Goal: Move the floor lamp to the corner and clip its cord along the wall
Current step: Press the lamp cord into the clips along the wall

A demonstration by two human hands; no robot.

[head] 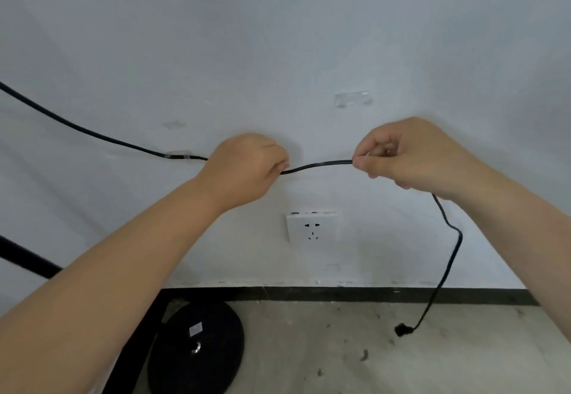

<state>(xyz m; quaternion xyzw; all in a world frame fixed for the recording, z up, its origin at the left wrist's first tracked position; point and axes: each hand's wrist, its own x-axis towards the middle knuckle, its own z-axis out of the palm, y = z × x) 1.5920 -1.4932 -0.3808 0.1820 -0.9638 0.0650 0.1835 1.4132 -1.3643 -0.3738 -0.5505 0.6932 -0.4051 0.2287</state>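
Cord (pixel 318 166) | we pinch it in both hands, left hand (pixel 247 168), right hand (pixel 411 155) | runs sideways | empty clip (pixel 352 99) up-right, nearer our right

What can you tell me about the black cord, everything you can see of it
The cord is thin, black and looks rubbery. It comes in from the upper left, passes through a clear clip on the wall, runs slightly slack between the left hand and right hand, then hangs kinked to its plug, unplugged near the floor.
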